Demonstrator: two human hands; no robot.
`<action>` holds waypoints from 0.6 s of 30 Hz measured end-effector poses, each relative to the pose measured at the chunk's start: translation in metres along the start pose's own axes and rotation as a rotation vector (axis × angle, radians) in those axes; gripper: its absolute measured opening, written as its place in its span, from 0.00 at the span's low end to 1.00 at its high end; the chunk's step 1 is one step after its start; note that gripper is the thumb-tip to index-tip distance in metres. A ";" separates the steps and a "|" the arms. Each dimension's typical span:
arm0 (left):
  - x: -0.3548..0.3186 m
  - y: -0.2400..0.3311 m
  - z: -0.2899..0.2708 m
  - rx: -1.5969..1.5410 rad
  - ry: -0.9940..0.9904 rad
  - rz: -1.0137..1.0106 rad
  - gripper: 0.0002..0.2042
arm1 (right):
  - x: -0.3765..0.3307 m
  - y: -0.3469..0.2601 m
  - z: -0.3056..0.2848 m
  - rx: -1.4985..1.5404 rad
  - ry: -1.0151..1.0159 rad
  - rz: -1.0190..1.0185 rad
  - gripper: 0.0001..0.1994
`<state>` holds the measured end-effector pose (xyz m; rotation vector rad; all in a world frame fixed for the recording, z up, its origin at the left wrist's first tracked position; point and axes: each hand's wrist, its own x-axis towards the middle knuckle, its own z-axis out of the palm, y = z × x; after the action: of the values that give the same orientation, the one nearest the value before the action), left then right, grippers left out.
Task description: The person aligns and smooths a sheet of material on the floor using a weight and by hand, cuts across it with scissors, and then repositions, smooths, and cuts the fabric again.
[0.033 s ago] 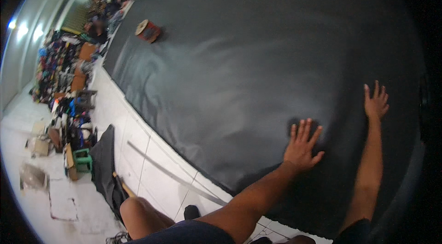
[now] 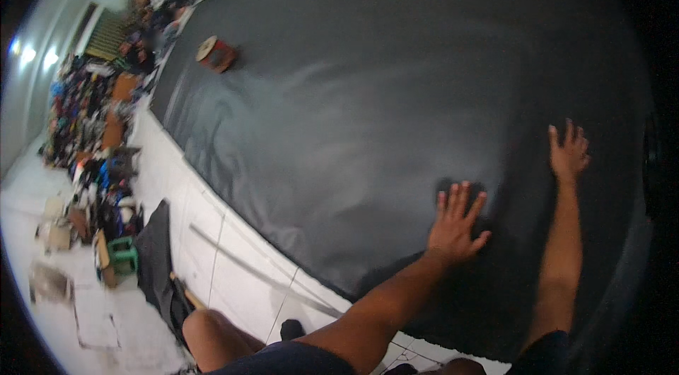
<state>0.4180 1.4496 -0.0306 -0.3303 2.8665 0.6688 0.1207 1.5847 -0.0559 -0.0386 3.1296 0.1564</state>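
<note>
Sheet: a big dark sheet (image 2: 368,92) is spread flat over the white tiled floor (image 2: 205,247), and everything below is placed against it.
Left hand: my left hand (image 2: 456,223) lies palm down on the sheet, near its lower edge.
Left fingers: spread apart and laid flat, pinching nothing.
Right hand: my right hand (image 2: 568,152) also rests palm down on the sheet, farther in from that edge and toward its right side, well apart from the left.
Right fingers: spread open and flat against the sheet, gripping nothing.
Spool: a small reddish spool (image 2: 216,54) lies on its side on the sheet, close to its far left corner, well away from both hands.
Knee: my bare knee (image 2: 212,332) is on the tiles just off the sheet's lower edge.
Clutter: a heap of mixed coloured goods (image 2: 92,127) lies beyond the sheet's left edge.
Stool: a small green stool (image 2: 122,253) stands on the floor left of the sheet.
</note>
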 end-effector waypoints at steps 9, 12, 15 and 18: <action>-0.003 0.003 0.009 0.117 0.174 -0.054 0.41 | 0.007 -0.001 -0.006 0.239 -0.047 0.000 0.39; -0.003 0.005 0.009 0.113 0.179 -0.040 0.41 | 0.005 0.008 -0.006 0.295 -0.101 -0.016 0.41; -0.002 0.008 0.008 0.126 0.180 -0.037 0.41 | -0.014 0.022 0.003 0.477 0.056 -0.139 0.42; -0.008 -0.003 0.009 0.141 0.193 -0.050 0.41 | -0.123 0.016 0.005 0.532 0.096 -0.362 0.39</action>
<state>0.4275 1.4525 -0.0379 -0.4680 3.0552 0.4447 0.2434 1.6039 -0.0579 -0.6107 3.0691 -0.6890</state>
